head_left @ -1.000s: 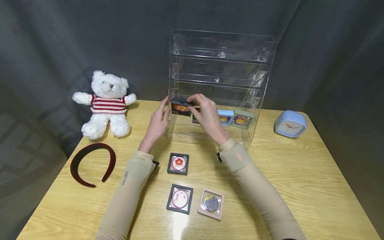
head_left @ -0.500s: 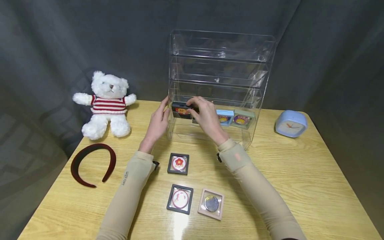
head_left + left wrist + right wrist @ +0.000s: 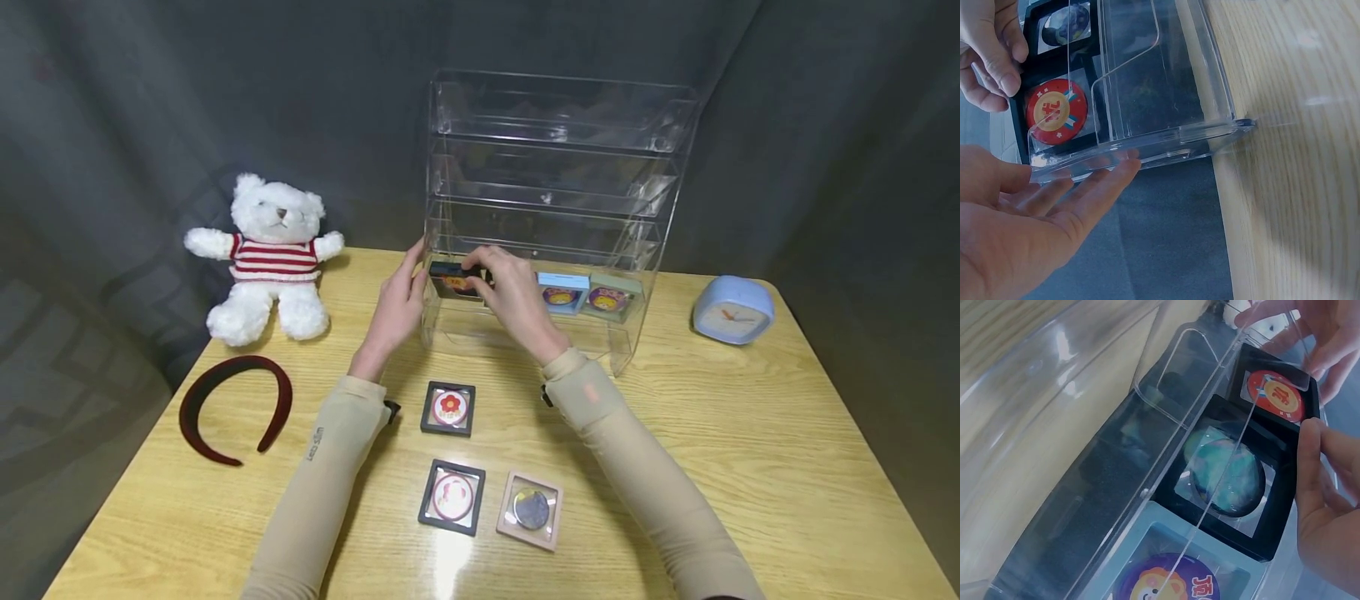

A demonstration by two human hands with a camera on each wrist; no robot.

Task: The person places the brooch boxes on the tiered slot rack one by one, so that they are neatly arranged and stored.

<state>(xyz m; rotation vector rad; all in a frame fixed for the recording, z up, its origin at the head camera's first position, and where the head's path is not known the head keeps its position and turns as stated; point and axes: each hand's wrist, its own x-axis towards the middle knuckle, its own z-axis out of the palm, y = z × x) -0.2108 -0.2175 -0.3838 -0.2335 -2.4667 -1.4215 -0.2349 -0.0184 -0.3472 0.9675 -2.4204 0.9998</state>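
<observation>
A clear tiered display rack (image 3: pixel 562 143) stands at the back of the table. In its lower tier, at the left end, sits a black display frame (image 3: pixel 1020 139) with a red round badge (image 3: pixel 1059 112). My right hand (image 3: pixel 512 296) pinches this frame at its top edge, near the inner corner. Beside it is a second black frame (image 3: pixel 1249 536) holding a shiny greenish badge (image 3: pixel 1229 475), mostly behind my right hand in the head view. My left hand (image 3: pixel 397 307) rests against the rack's left side, fingers extended along the clear wall (image 3: pixel 1179 139).
A blue frame (image 3: pixel 562 293) and a green frame (image 3: pixel 613 298) share that tier. Two black frames (image 3: pixel 431 408) and a pink frame (image 3: pixel 552 521) lie on the table (image 3: pixel 750 467). Around stand a white teddy bear (image 3: pixel 273 261), a dark red headband (image 3: pixel 191 408) and a blue clock (image 3: pixel 733 310).
My right hand has lowered the black frame with the red badge into the rack's lower tier, at the left end. My left hand has stayed at the rack's side.
</observation>
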